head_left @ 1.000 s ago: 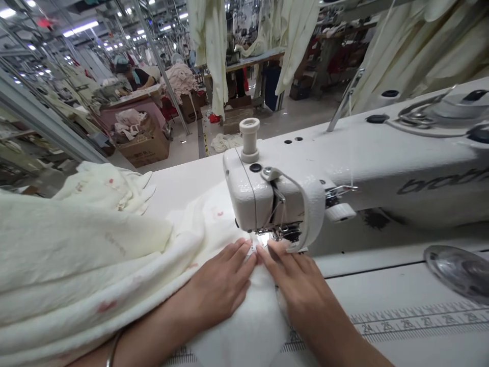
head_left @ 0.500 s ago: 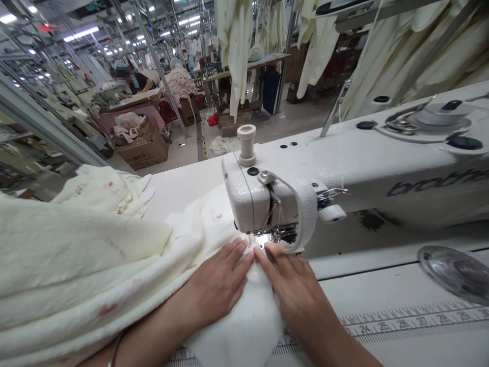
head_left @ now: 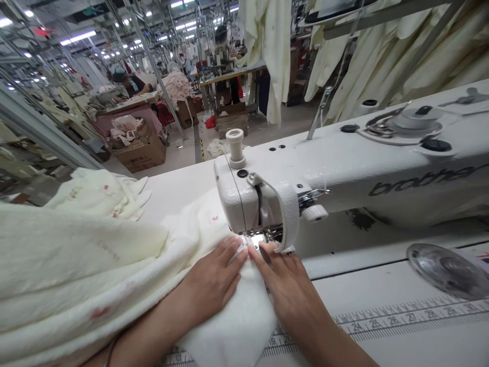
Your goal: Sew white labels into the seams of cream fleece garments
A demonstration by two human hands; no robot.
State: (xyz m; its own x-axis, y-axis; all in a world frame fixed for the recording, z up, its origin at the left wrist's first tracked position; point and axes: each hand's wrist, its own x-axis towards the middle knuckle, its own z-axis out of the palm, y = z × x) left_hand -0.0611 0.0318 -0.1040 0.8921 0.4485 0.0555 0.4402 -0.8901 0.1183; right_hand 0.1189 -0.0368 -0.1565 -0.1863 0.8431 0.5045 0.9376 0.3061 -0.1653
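Observation:
Cream plush fabric (head_left: 229,326) with small reddish prints runs under the head of a white sewing machine (head_left: 244,199). My left hand (head_left: 212,280) lies flat on the fabric, its fingertips close to the lit needle area. On the fabric's right edge, my right hand (head_left: 288,280) has its thumb and forefinger drawn close together at the cloth, right in front of the presser foot. The other right fingers are bent against the machine bed. Hands and machine head partly hide the needle and the foot.
A larger heap of the same fabric (head_left: 57,244) covers the left of the table. A printed ruler (head_left: 382,323) runs along the front edge, with a clear round disc (head_left: 443,270) at right. Beyond are cardboard boxes (head_left: 141,153), hanging cream garments (head_left: 267,61) and co-workers.
The view has shifted slightly, so the machine and both hands appear a little further left. Both hands keep nearly the same place on the fabric. A person now shows behind the far table.

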